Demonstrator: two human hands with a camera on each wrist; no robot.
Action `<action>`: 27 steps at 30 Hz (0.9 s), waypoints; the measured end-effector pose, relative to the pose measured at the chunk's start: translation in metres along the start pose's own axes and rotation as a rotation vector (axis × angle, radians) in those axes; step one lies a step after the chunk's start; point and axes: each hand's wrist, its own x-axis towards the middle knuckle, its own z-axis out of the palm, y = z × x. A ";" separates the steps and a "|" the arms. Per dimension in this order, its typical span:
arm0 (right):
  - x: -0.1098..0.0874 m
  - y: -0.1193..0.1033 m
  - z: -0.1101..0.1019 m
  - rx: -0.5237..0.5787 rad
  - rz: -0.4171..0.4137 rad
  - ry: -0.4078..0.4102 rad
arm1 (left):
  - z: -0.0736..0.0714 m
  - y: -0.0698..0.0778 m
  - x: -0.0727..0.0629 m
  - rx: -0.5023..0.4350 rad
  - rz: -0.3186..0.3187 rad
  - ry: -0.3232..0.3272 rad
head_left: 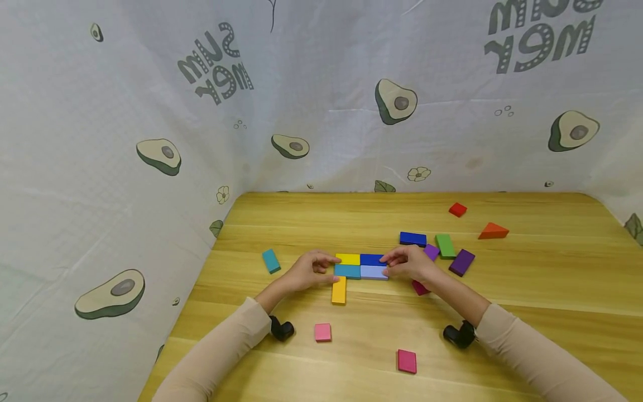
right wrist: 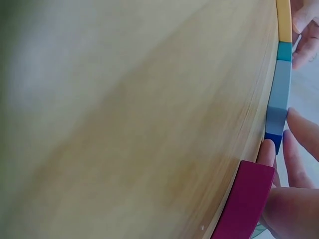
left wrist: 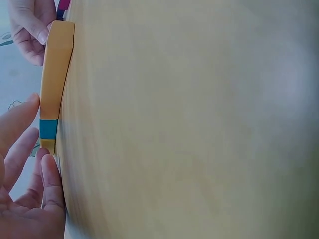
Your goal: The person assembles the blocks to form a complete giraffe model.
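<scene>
Four-sided blocks lie flat in a two-by-two group: yellow block (head_left: 348, 259), dark blue block (head_left: 373, 259), teal block (head_left: 347, 272) and light blue block (head_left: 374, 272). Against the group's near left side stands an orange-yellow block (head_left: 339, 291), pointing toward the person. My left hand (head_left: 312, 271) touches the group's left end, with the thumb at the corner where the teal and orange-yellow blocks meet. At the right end, my right hand (head_left: 413, 264) touches the dark blue and light blue blocks. Under the right wrist, a magenta block (right wrist: 245, 199) is partly hidden in the head view.
Right of the group lie another dark blue block (head_left: 413, 239), a green block (head_left: 445, 246), purple blocks (head_left: 461, 262), a red block (head_left: 457, 209) and an orange triangle (head_left: 494, 230). Another teal block (head_left: 271, 261) is at left; pink (head_left: 323, 333) and crimson (head_left: 407, 361) blocks are nearer.
</scene>
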 end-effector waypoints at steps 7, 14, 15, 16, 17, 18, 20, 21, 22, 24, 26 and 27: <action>0.000 -0.001 0.000 -0.013 0.007 0.006 | 0.001 -0.001 0.001 -0.056 -0.002 0.007; 0.000 -0.001 0.000 -0.007 0.015 -0.002 | 0.002 0.000 0.000 -0.138 -0.026 0.001; 0.000 -0.001 0.000 -0.006 0.016 -0.003 | 0.002 0.000 0.000 -0.141 -0.031 0.000; 0.000 -0.001 0.000 -0.006 0.016 -0.005 | 0.002 0.000 0.001 -0.146 -0.035 -0.002; 0.001 -0.001 -0.001 -0.003 0.014 -0.006 | 0.002 0.000 0.001 -0.150 -0.038 -0.003; 0.001 -0.001 -0.001 -0.001 0.012 -0.009 | 0.002 -0.001 0.001 -0.155 -0.040 -0.006; 0.000 -0.002 -0.002 0.006 0.006 -0.014 | 0.001 -0.002 0.001 -0.157 -0.039 -0.008; 0.000 -0.002 -0.002 0.014 0.004 -0.018 | 0.001 -0.002 0.002 -0.157 -0.039 -0.010; 0.000 -0.002 -0.003 0.022 0.001 -0.021 | 0.001 -0.003 0.002 -0.159 -0.040 -0.012; -0.002 -0.004 -0.004 0.036 0.001 -0.022 | 0.001 -0.003 0.002 -0.163 -0.042 -0.015; -0.004 -0.006 -0.007 0.044 0.002 -0.023 | 0.001 -0.003 0.001 -0.168 -0.048 -0.018; -0.005 -0.007 -0.008 0.039 0.003 -0.023 | 0.001 -0.003 0.001 -0.170 -0.051 -0.020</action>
